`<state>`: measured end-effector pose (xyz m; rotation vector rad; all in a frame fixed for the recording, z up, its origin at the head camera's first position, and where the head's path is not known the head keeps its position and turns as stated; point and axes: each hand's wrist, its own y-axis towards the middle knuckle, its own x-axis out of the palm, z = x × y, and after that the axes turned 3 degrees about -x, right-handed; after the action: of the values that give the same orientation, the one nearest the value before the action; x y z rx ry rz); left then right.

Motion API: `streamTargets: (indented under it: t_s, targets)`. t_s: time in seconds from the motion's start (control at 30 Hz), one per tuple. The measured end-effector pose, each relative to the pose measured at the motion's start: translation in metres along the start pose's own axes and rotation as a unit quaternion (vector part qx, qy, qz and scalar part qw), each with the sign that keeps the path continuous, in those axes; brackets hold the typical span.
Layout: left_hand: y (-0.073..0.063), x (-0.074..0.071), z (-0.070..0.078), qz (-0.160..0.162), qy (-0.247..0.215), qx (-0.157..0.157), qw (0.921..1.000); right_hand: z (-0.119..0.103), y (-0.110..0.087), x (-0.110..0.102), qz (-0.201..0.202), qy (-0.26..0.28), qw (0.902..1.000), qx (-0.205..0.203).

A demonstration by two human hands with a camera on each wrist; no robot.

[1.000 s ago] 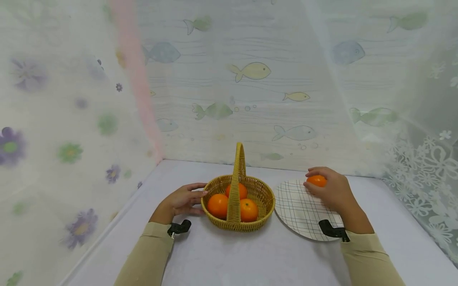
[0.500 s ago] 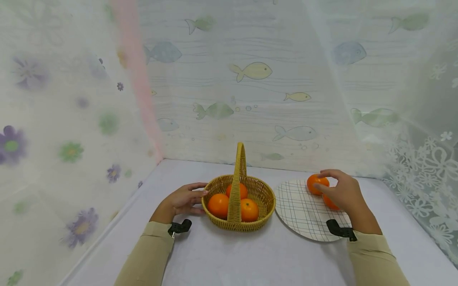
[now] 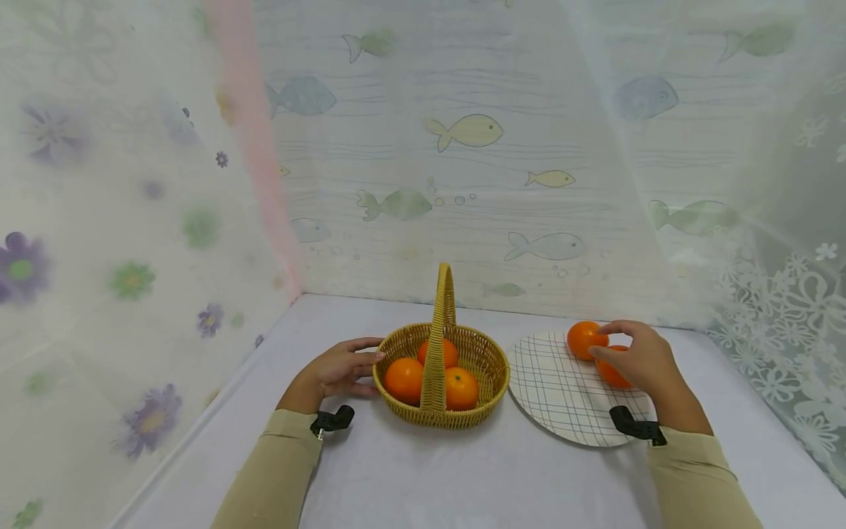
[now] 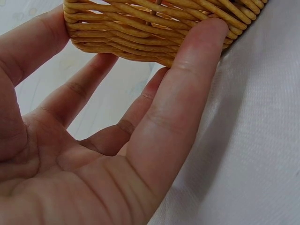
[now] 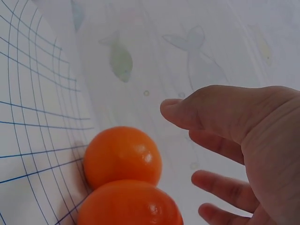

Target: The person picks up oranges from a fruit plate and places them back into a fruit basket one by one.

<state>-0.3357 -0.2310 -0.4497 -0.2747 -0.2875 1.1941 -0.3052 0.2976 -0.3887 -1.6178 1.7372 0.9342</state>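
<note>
A yellow wicker basket point(image 3: 432, 417) with a tall arched handle stands mid-table, holding an orange point(image 3: 404, 381) at the left, one at the right point(image 3: 461, 389) and one behind point(image 3: 439, 353). My left hand point(image 3: 338, 369) touches the basket's left side with spread fingertips and thumb; the left wrist view shows these pads point(image 4: 201, 40) against the weave. On a round white plate point(image 3: 555, 400) with blue grid lines lie two oranges, a farther point(image 3: 585, 340) and a nearer one point(image 3: 611, 369). Above the nearer, partly hiding it, my right hand point(image 3: 644, 360) holds nothing; the right wrist view shows it apart from both.
A white cloth point(image 3: 463, 477) covers the table. Behind it hangs a pale curtain point(image 3: 463, 176) printed with fish, and a flowered curtain point(image 3: 132, 220) runs along the left. Lace-patterned sheer fabric point(image 3: 793, 323) hangs at the right.
My right hand has let go of the farther orange, now left on the plate, and drawn back to the right, uncovering more of both oranges. The left hand and basket stay put.
</note>
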Motion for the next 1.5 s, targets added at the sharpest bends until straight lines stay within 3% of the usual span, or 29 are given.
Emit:
streamTargets:
  t_s: [0.7,1.5]
  targets:
    - [0.001,0.0,0.001,0.0,0.001,0.004,1.0,0.033,0.006,0.01,-0.009,-0.006,0.9988,0.047]
    - [0.004,-0.002,-0.004,0.008,0.003,0.003,1.0,0.039,0.006,0.015,-0.058,0.021,0.992,0.111]
